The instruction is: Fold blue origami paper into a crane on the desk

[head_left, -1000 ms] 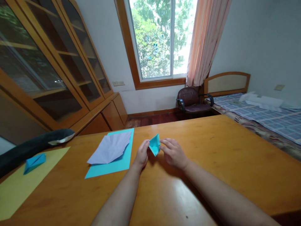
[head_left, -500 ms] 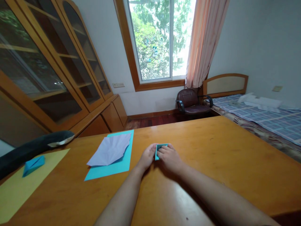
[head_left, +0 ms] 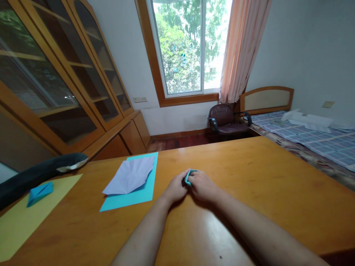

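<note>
A small folded teal paper piece (head_left: 188, 176) lies on the wooden table (head_left: 263, 192), mostly hidden under my fingers. My left hand (head_left: 176, 188) pinches its left edge. My right hand (head_left: 203, 184) presses flat on top of it from the right. Both hands touch each other over the piece, near the table's middle.
A teal sheet (head_left: 133, 194) with a creased white sheet (head_left: 129, 176) on it lies to the left. Farther left is a yellow sheet (head_left: 24, 218) carrying a blue folded piece (head_left: 39, 192), beside a black object (head_left: 39, 171). A chair (head_left: 226, 120), bed and cabinets stand beyond.
The teal piece, held up between my fingertips a second ago, has come down flat on the table. Both hands have closed in over it and now cover most of it.
</note>
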Available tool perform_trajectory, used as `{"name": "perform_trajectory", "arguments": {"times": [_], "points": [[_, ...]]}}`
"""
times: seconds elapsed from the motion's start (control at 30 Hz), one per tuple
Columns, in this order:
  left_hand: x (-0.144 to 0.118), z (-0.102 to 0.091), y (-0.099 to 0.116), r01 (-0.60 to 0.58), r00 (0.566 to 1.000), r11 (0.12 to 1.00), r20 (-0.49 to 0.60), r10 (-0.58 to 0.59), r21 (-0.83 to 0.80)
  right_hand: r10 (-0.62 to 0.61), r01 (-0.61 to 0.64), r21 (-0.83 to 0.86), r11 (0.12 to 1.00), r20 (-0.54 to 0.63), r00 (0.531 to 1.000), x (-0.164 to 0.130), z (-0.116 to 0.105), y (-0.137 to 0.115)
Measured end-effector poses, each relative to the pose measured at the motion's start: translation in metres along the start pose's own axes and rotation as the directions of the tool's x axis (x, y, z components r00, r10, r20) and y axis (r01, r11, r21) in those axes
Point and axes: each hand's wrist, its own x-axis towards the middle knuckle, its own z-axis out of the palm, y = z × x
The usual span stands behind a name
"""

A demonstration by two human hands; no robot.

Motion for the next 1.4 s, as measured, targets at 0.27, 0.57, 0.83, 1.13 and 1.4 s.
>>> {"name": "perform_trajectory", "arguments": {"times": [0.27, 0.57, 0.83, 1.13, 1.4], "points": [[0.000, 0.003, 0.001, -0.048, 0.999, 0.976, 0.002, 0.049, 0.213, -0.032, 0.031, 0.021, 0.999, 0.017, 0.999, 0.000, 0.002, 0.002], [-0.004, 0.002, 0.010, -0.171, 0.982, 0.856, 0.020, 0.185, 0.487, -0.023, 0.022, -0.005, 1.000, -0.023, 0.999, 0.001, 0.000, 0.007], [-0.003, -0.008, 0.021, -0.148, 0.989, 0.910, 0.039, 0.144, 0.388, 0.041, -0.041, -0.048, 0.998, -0.005, 0.999, 0.000, -0.012, 0.019], [0.001, -0.028, 0.016, 0.011, 1.000, 0.959, -0.004, -0.010, 0.284, 0.163, -0.128, 0.373, 0.919, -0.064, 0.984, -0.007, -0.021, 0.046], [0.004, -0.039, 0.021, -0.035, 0.997, 0.915, 0.078, 0.004, 0.403, 0.271, -0.268, 0.471, 0.841, 0.064, 0.961, -0.006, -0.015, 0.059]]}}
